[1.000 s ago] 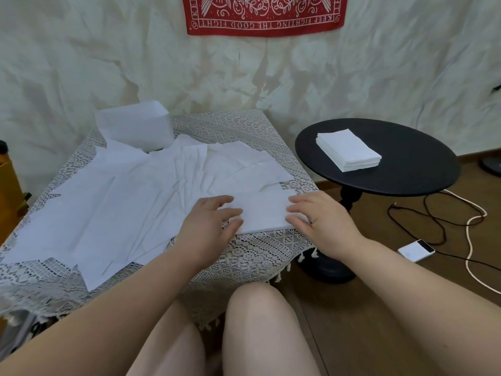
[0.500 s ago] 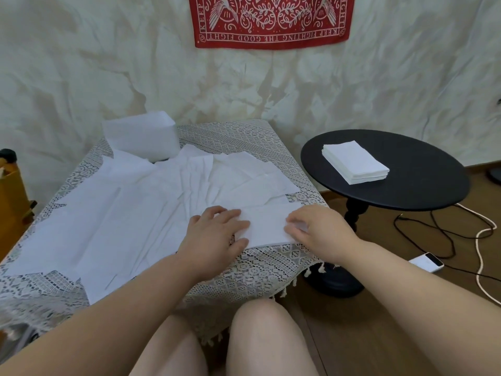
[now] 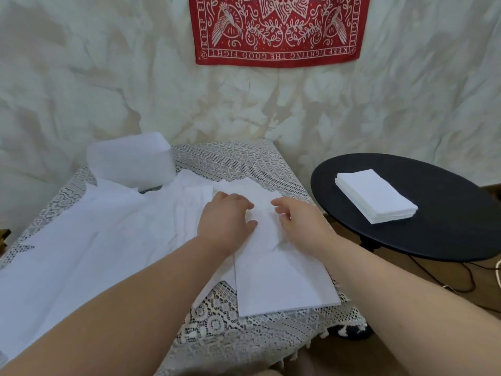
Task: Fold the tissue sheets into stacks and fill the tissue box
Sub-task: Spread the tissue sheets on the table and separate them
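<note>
Several white tissue sheets [image 3: 95, 240] lie fanned out over the lace-covered table [image 3: 233, 329]. One folded sheet [image 3: 284, 286] sits flat near the table's front right corner. Just beyond it, my left hand [image 3: 225, 223] rests palm down on the overlapping sheets, fingers relaxed. My right hand [image 3: 298, 226] is beside it, its curled fingers and thumb pinching the top tissue sheet [image 3: 264, 210], which wrinkles under it. A tall white tissue box [image 3: 130, 158] stands at the table's back left. A stack of folded tissues [image 3: 376, 196] sits on the black round side table [image 3: 447, 234].
The crumpled white wall stands close behind the table, with a red printed cloth [image 3: 276, 28] hanging on it. Black and white cables [image 3: 471, 278] lie on the wooden floor right of the side table. The table's fringe hangs over its front right corner.
Both hands left the folded sheet at the front edge and reached farther back onto the spread sheets. The right hand's fingers have curled onto a sheet. The view shifted forward.
</note>
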Demonstrator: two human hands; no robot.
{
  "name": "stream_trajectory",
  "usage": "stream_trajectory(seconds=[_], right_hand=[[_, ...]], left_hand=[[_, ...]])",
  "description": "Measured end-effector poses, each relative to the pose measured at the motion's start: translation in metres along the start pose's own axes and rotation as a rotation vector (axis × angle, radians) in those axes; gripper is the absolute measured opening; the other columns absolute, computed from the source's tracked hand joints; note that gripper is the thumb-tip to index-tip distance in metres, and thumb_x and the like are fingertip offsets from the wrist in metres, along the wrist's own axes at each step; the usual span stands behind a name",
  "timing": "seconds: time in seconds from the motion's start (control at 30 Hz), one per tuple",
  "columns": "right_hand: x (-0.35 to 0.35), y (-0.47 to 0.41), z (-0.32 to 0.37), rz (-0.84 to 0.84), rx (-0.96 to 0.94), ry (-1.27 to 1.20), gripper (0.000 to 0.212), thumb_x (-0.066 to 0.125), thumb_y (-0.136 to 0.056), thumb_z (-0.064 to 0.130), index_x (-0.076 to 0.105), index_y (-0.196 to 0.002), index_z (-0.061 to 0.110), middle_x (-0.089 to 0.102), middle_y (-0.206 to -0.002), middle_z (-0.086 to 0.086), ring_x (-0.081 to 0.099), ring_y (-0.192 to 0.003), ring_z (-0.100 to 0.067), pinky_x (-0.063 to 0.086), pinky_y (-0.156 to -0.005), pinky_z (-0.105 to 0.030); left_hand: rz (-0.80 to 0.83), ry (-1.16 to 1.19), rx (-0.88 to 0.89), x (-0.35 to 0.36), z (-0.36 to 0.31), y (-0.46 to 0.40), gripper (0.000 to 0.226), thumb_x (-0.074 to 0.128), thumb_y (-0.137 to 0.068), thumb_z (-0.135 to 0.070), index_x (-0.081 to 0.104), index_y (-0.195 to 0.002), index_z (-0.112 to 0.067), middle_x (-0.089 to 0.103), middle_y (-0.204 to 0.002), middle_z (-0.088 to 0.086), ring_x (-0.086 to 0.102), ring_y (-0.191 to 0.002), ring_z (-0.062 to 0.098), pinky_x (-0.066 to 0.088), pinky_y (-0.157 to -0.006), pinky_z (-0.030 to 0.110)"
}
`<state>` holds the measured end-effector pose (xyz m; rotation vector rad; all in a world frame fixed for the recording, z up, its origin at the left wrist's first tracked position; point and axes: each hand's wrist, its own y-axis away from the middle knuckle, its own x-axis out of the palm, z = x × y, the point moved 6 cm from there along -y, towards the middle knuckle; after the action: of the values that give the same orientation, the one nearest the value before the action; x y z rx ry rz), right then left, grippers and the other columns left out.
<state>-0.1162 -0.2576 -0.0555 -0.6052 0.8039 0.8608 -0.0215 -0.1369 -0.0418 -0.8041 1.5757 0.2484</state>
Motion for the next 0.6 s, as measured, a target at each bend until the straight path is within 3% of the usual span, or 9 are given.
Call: stream_trajectory(seconds=[0.23, 0.33, 0.4, 0.47, 0.6], right_hand=[[0.001, -0.002, -0.003, -0.006, -0.052, -0.039, 0.045, 0.038, -0.094, 0.007, 0.051, -0.132, 0.026, 0.058, -0.129, 0.005, 0.049, -0.12, -0.016, 0.037, -0.097, -0.026], [-0.007, 0.005, 0.003, -0.084, -0.099, -0.09, 0.04, 0.045, -0.094, 0.009, 0.052, -0.13, 0.024, 0.059, -0.124, 0.008, 0.053, -0.113, -0.014, 0.041, -0.096, -0.03], [-0.019, 0.011, 0.011, -0.186, -0.127, -0.182, 0.029, 0.052, -0.091, 0.011, 0.057, -0.118, 0.021, 0.063, -0.111, 0.012, 0.058, -0.104, -0.009, 0.045, -0.093, -0.03], [-0.031, 0.016, 0.022, -0.278, -0.148, -0.248, 0.019, 0.058, -0.089, 0.014, 0.058, -0.106, 0.02, 0.063, -0.1, 0.013, 0.06, -0.097, -0.005, 0.046, -0.089, -0.028], [-0.057, 0.027, 0.051, -0.474, -0.245, -0.297, 0.022, 0.062, -0.084, 0.009, 0.055, -0.103, 0.016, 0.052, -0.101, 0.008, 0.053, -0.095, -0.002, 0.043, -0.084, -0.021]], left_hand=[[-0.064, -0.062, 0.044, 0.002, -0.004, -0.015, 0.026, 0.048, -0.092, -0.03, 0.07, -0.105, -0.024, 0.064, -0.114, -0.008, 0.049, -0.107, 0.02, 0.044, -0.086, 0.034], [-0.181, 0.139, -0.034, -0.023, -0.004, -0.013, 0.02, 0.054, -0.09, -0.029, 0.072, -0.096, -0.024, 0.068, -0.103, -0.006, 0.056, -0.098, 0.019, 0.046, -0.081, 0.033], [-0.24, 0.293, -0.093, -0.045, -0.004, -0.008, 0.015, 0.058, -0.088, -0.028, 0.072, -0.091, -0.025, 0.069, -0.092, -0.007, 0.061, -0.089, 0.015, 0.048, -0.077, 0.03], [-0.26, 0.438, -0.139, -0.067, -0.002, -0.004, 0.01, 0.062, -0.086, -0.027, 0.071, -0.085, -0.025, 0.067, -0.079, -0.013, 0.062, -0.08, 0.009, 0.048, -0.072, 0.023], [-0.234, 0.643, -0.224, -0.099, 0.003, 0.007, 0.007, 0.064, -0.085, -0.023, 0.064, -0.078, -0.024, 0.063, -0.069, -0.013, 0.056, -0.063, 0.001, 0.039, -0.052, 0.009]])
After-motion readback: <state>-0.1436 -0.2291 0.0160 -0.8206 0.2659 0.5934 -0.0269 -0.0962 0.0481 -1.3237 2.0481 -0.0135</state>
